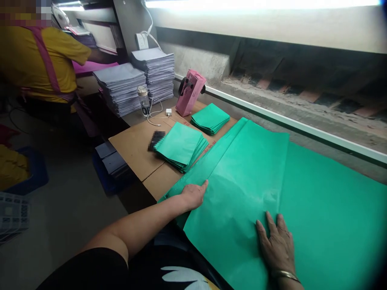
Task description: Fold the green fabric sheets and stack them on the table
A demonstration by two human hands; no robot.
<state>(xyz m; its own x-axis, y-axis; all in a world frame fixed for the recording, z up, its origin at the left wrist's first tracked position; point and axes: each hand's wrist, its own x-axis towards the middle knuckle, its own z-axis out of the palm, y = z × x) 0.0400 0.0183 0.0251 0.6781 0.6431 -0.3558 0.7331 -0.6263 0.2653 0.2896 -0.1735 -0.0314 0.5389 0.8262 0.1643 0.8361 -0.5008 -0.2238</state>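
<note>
Head view: I read a large green sheet (pixel 329 197) spread at right, running to the edge of my field. A co-worker in a yellow top (pixel 57 56) is at far left. Cardboard (pixel 130 149) lies left of the sheet. A green panel (pixel 244 173) overlies the sheet beneath both hands; I cannot tell whether it is a fold or a separate piece. Two pale paper stacks (pixel 123 86) stand behind the cardboard. Two green stacks (pixel 181 145) rest on the cardboard, beside the sheet's left edge. A pink box (pixel 190 94) leans just behind the farther one. The right hand (pixel 276 241) is open, fingers spread, flat on the panel near its right edge, gripping nothing. The left hand (pixel 194 196) has its index finger extended to the panel's left edge, other fingers curled; I cannot tell whether they pinch anything. A clear bottle (pixel 143 102) stands near a white adapter (pixel 168 112).
</note>
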